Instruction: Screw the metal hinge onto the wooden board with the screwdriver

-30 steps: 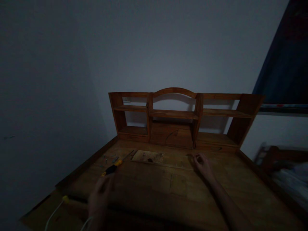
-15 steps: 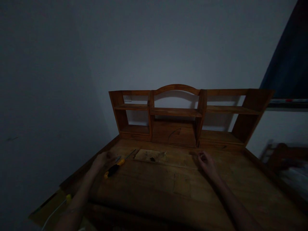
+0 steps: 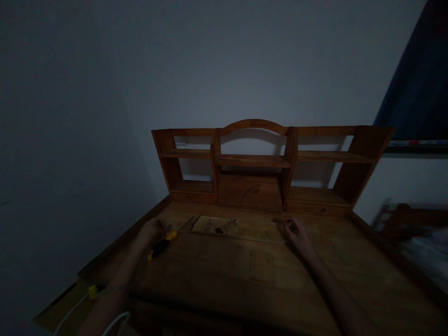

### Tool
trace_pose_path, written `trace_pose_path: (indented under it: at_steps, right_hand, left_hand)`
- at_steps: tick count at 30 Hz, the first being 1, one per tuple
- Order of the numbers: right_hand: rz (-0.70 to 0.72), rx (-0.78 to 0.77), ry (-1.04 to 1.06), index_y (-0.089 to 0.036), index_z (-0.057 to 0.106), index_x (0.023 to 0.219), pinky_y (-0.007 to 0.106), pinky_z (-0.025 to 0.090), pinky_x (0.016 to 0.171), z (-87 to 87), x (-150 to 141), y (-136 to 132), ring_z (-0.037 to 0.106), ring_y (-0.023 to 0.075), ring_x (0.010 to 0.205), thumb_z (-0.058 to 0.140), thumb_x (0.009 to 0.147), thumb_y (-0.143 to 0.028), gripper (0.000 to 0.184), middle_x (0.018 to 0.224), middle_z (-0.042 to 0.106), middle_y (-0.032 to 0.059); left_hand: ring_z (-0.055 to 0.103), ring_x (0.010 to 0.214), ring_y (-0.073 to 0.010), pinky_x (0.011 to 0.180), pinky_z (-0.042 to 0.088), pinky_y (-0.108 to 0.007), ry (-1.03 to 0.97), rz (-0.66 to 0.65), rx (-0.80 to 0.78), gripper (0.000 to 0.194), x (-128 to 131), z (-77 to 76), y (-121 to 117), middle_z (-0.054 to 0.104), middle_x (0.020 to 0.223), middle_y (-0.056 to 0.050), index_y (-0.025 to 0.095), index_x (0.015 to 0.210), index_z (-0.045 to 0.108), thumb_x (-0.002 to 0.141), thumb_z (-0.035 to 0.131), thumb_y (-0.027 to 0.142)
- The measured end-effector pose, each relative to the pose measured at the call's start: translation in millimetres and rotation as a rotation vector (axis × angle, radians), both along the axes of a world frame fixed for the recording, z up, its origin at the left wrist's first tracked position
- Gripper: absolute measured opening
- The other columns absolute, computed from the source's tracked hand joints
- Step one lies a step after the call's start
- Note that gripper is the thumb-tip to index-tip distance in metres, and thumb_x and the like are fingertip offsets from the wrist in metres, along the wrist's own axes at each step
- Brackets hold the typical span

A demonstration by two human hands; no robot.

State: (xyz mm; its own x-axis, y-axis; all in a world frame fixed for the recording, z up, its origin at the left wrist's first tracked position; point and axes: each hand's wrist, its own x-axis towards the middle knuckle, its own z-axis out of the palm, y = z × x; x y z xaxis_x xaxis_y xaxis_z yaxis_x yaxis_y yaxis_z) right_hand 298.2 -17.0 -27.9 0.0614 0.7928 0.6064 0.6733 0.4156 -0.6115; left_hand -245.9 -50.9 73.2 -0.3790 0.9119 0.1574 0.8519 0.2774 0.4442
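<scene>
On the left side of the wooden desk (image 3: 224, 266), my left hand (image 3: 153, 229) rests with fingers bent, their tips dim and blurred. A small pale object (image 3: 168, 228) lies right at those fingertips; its kind is unclear. Just to the right is a screwdriver (image 3: 164, 245) with a black and yellow handle, its shaft pointing away from me. My right hand (image 3: 296, 233) is over the right part of the desk, thumb and forefinger pinched together. Whatever they hold, if anything, is too dark to name. A dark mark or small thing (image 3: 279, 220) shows by its fingertips.
A wooden shelf unit (image 3: 254, 161) stands along the desk's back against the wall. Between my hands, a worn pale patch (image 3: 213, 225) has a dark spot. A white cable (image 3: 70, 311) with a yellow piece (image 3: 92, 292) is at lower left. Dark curtain (image 3: 413, 84) at right.
My left hand has shifted toward the small pale object, which was apart from its fingers before. The right hand keeps its pinch. The whole view has swung slightly.
</scene>
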Motion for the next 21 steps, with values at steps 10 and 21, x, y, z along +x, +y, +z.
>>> trace_pose_path:
  at_steps: [10,21]
  right_hand:
    - [0.008,-0.039,-0.008,-0.02,0.065,0.1,0.033,0.048,0.072,4.5,-1.6,-1.4,0.064,0.0203,0.077,0.048,0.092,-0.045,0.032,0.092,0.07,0.0072]
    - [0.326,-0.273,0.321,-0.017,0.068,0.116,0.03,0.052,0.068,15.1,-37.5,-14.5,0.066,0.0185,0.071,0.058,0.089,-0.051,0.044,0.087,0.073,0.0062]
  left_hand:
    - [0.065,0.078,-0.0161,0.072,0.048,-0.025,-0.211,-0.568,0.401,0.019,221.8,-31.5,54.4,0.068,0.086,-0.003,0.021,0.099,0.06,0.096,0.043,0.029]
    - [0.065,0.095,-0.018,0.087,0.05,-0.03,-0.477,-0.894,0.634,0.021,319.7,-82.4,56.1,0.07,0.1,-0.005,0.021,0.098,0.07,0.095,0.049,0.022]
